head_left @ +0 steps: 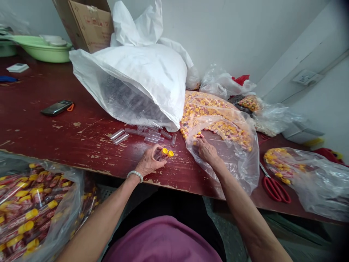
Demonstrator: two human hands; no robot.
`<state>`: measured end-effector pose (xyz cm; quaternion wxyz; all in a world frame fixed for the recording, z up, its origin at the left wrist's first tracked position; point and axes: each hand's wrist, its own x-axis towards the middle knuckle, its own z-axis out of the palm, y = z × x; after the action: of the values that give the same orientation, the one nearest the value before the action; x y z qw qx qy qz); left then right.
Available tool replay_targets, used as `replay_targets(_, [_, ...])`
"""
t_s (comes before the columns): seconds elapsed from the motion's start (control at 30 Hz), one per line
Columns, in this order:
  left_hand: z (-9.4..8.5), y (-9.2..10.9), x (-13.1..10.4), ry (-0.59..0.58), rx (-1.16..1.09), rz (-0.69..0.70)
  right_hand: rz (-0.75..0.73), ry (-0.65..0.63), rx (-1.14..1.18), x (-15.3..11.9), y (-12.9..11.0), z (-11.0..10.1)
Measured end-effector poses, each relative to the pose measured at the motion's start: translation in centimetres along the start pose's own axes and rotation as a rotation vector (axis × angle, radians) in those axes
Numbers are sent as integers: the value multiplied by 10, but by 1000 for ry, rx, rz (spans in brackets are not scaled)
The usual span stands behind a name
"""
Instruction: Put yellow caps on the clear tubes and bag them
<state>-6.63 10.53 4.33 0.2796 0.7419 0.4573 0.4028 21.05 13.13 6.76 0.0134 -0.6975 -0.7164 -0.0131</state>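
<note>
My left hand (149,160), with a beaded bracelet at the wrist, is closed around clear tubes with yellow caps (164,151) above the table's front part. My right hand (206,150) reaches into the opening of a clear plastic bag (218,109) full of small yellow-and-red pieces. Its fingertips are bent down at some pieces near the bag's edge; what they grip is too small to make out. Several empty clear tubes (154,139) lie behind my left hand, in front of a white sack (152,72) that lies open with more clear tubes inside.
On the worn red table (89,142) a black phone (57,107) lies left and red-handled scissors (275,188) right, beside another plastic bag (321,178). A bag of filled, yellow-capped tubes (29,203) stands lower left. Behind are a green basin (45,52) and a cardboard box (94,27).
</note>
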Motion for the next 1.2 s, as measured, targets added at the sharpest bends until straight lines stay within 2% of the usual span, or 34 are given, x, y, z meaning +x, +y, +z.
replay_targets(0.1, [0,-1,0,2,-1,0,64,80,123,-6,8,1])
replay_targets(0.2, [0,0,0,1,-17,-5,250,385,495,-16,7,-4])
replay_targets(0.27, [0,1,0,-8,-33,-16,279,574,780,-29,-7,-10])
replay_targets(0.3, [0,1,0,-11,-37,-23,250,613,887,-36,-19,-13])
replay_targets(0.37, [-1,2,0,-18,-44,-34,121,572,1007,-50,-52,-17])
replay_targets(0.5, [-4,4,0,-46,-106,-19,-99,435,1049,-64,-120,-12])
replay_targets(0.57, [-6,4,0,-65,-137,-14,-156,432,1004,-64,-137,-7])
replay_targets(0.63, [-7,4,0,-81,-148,-22,-228,434,892,-64,-142,-5])
replay_targets(0.8, [-9,3,0,-75,-147,-32,-383,387,462,-75,-133,-11])
replay_targets(0.87, [-8,4,0,-75,-154,-42,-417,361,398,-80,-130,-19])
replay_targets(0.93, [-7,3,0,-76,-157,-50,-422,385,465,-79,-120,-27])
replay_targets(0.97, [-6,2,0,-75,-157,-50,-381,441,535,-76,-111,-31])
replay_targets(1.03, [-3,-1,1,-59,-148,-40,-193,593,638,-66,-84,-35])
replay_targets(1.07, [-1,-3,1,-47,-140,-34,-70,645,634,-59,-67,-36])
replay_targets(1.1, [1,-4,1,-37,-133,-29,36,641,582,-52,-48,-34])
replay_targets(1.13, [2,-5,1,-29,-126,-26,97,568,496,-46,-30,-31])
replay_targets(1.2, [3,-6,0,-23,-114,-34,127,347,363,-35,2,-19])
